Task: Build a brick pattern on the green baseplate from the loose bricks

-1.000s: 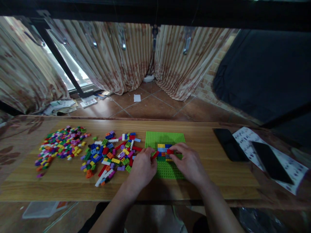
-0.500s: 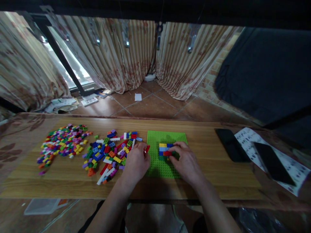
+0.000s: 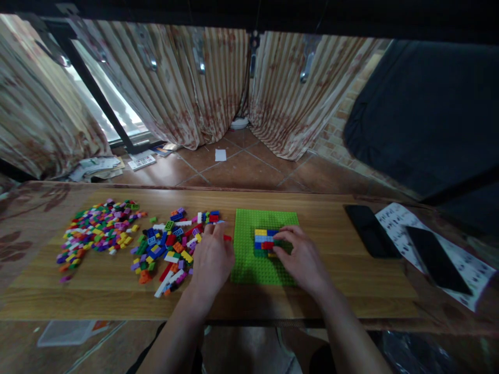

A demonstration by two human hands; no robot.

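Note:
A small block of stacked toy bricks (image 3: 260,239), yellow, blue, light blue, red and green, sits on a green baseplate (image 3: 244,267). My right hand (image 3: 302,257) is at its right end, thumb and index finger curled around that side. A red brick (image 3: 267,245) lies on the front of the block, close to my right thumb. My left hand (image 3: 213,254) is over the right edge of the loose brick pile (image 3: 167,249), left of the baseplate. Another red brick (image 3: 227,238) shows at its closed fingertips; the grip itself is partly hidden.
A second heap of smaller bricks (image 3: 101,226) spreads over the left of the wooden table (image 3: 331,306). To the right lie a black phone (image 3: 372,231), a printed sheet (image 3: 397,221) and another dark device (image 3: 438,259). A clear plastic tub (image 3: 64,332) is below the table's front edge.
My left hand has moved left, away from the baseplate to the pile's edge, with the red brick at its fingers. My right hand remains at the block, its fingertips shifted slightly right.

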